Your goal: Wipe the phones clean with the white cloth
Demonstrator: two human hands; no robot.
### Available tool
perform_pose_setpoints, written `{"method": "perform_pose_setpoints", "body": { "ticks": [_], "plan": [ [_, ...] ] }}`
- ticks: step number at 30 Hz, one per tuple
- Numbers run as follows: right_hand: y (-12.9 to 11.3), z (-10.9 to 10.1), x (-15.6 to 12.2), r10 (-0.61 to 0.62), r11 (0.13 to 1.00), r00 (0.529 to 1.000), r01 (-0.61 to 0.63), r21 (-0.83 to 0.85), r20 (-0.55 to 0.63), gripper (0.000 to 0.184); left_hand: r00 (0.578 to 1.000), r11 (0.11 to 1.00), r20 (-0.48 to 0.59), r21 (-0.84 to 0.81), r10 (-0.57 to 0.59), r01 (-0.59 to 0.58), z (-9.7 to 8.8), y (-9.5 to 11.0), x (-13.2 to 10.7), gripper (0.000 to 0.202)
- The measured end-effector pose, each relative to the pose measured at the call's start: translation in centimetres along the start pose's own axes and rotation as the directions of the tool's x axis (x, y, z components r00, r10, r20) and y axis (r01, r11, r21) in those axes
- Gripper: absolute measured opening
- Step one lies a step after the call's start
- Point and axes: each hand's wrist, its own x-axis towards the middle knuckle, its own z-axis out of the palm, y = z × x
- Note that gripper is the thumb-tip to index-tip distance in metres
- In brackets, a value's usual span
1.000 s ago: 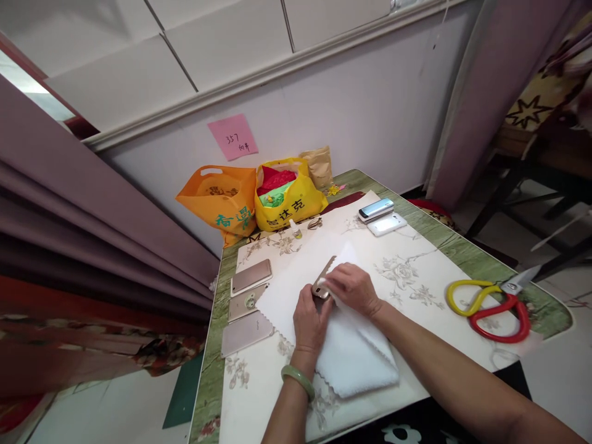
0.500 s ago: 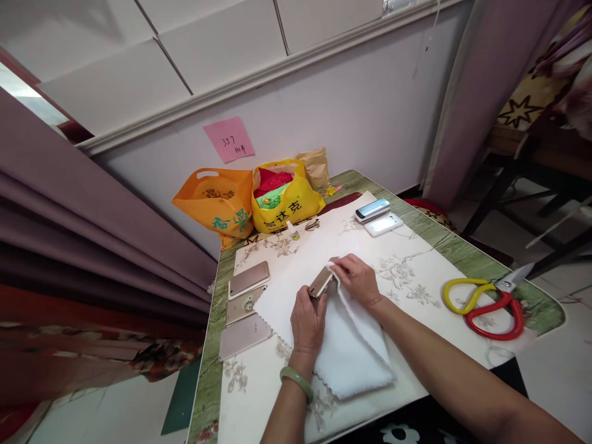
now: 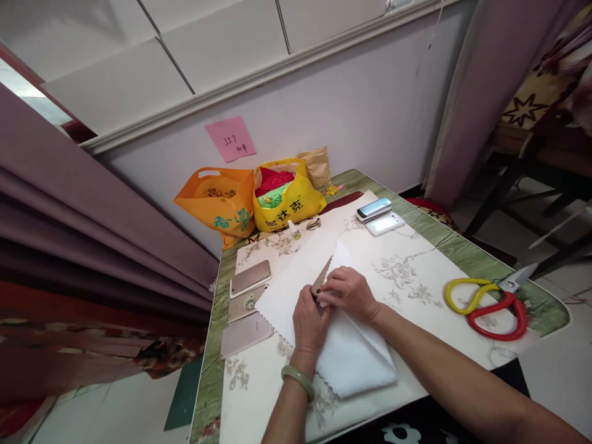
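A white cloth [image 3: 354, 364] with a zigzag edge lies folded over a gold phone [image 3: 320, 277], of which only a narrow strip shows. My left hand [image 3: 309, 320], below a green bangle [image 3: 298, 381] on the wrist, is closed around the phone's near left end. Fingers pinched, my right hand [image 3: 349, 293] presses the cloth's edge against the phone from the right. Left of the hands lie a rose-gold phone [image 3: 250, 277], a gold phone with a round ring [image 3: 240, 306] and a pale pink phone [image 3: 246, 335].
Large scissors [image 3: 497, 308] with yellow and red handles lie at the right edge. A blue-screened phone [image 3: 374, 208] and a white phone [image 3: 385, 224] rest at the back right. An orange bag [image 3: 217, 200], a yellow bag [image 3: 305, 200] and a small bottle [image 3: 293, 229] stand at the back.
My right hand has come down and left toward my left hand. The cloth's flap now covers more of the held phone, and its corner points toward the back.
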Motion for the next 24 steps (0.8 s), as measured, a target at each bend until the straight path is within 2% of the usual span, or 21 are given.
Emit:
{"method": "perform_pose_setpoints", "body": {
  "ticks": [2, 5, 8, 10, 11, 12, 15, 17, 18, 20, 23, 24],
  "plan": [
    [1.5, -0.3, 0.1, 0.161, 0.985, 0.986, -0.164, -0.063, -0.049, 0.022, 1.000, 1.000, -0.021, 0.012, 0.001, 0.000, 0.0, 0.3, 0.0, 0.040],
    [3.5, -1.0, 0.4, 0.357, 0.919, 0.921, -0.376, -0.119, -0.156, 0.020, 0.999, 1.000, -0.035, 0.025, -0.001, 0.002, 0.0, 0.4, 0.0, 0.051],
    [4.4, -2.0, 0.8, 0.497, 0.853, 0.811, -0.522, 0.002, -0.309, 0.027, 1.000, 1.000, -0.026, 0.024, 0.006, -0.005, 0.0, 0.2, 0.1, 0.056],
    [4.2, -2.7, 1.0, 0.535, 0.836, 0.768, -0.541, 0.090, -0.352, 0.030, 0.999, 0.999, -0.029, 0.031, 0.030, -0.029, 0.2, 0.0, 0.2, 0.065],
    [3.9, -2.9, 1.1, 0.532, 0.842, 0.779, -0.527, 0.111, -0.331, 0.029, 0.999, 0.998, -0.033, 0.042, 0.042, -0.040, 0.2, -0.1, 0.2, 0.069],
    [3.7, -3.0, 1.1, 0.513, 0.857, 0.812, -0.502, 0.113, -0.279, 0.029, 0.998, 0.997, -0.035, 0.056, 0.048, -0.046, 0.3, -0.1, 0.3, 0.070],
    [3.0, -2.9, 0.9, 0.387, 0.922, 0.922, -0.385, 0.039, -0.032, 0.025, 0.998, 0.995, -0.028, 0.088, 0.048, -0.045, 0.2, 0.0, 0.3, 0.057],
    [3.1, -2.5, 0.7, 0.319, 0.948, 0.944, -0.318, -0.031, 0.082, 0.020, 0.999, 0.995, -0.020, 0.091, 0.043, -0.041, 0.1, 0.2, 0.2, 0.049],
    [3.3, -2.3, 0.7, 0.312, 0.950, 0.945, -0.307, -0.061, 0.101, 0.018, 0.999, 0.995, -0.017, 0.089, 0.041, -0.039, 0.0, 0.2, 0.2, 0.047],
    [3.7, -2.0, 0.6, 0.362, 0.928, 0.929, -0.353, -0.116, 0.071, 0.012, 0.999, 0.996, -0.013, 0.086, 0.038, -0.036, 0.0, 0.1, 0.2, 0.047],
    [3.6, -1.6, 0.4, 0.474, 0.859, 0.877, -0.480, -0.180, -0.077, 0.009, 0.999, 0.996, -0.008, 0.074, 0.042, -0.041, 0.0, -0.1, 0.2, 0.048],
    [3.2, -1.4, 0.4, 0.456, 0.868, 0.886, -0.464, -0.175, -0.084, 0.009, 0.999, 0.997, -0.008, 0.069, 0.046, -0.045, 0.0, -0.2, 0.2, 0.048]
  ]
}}
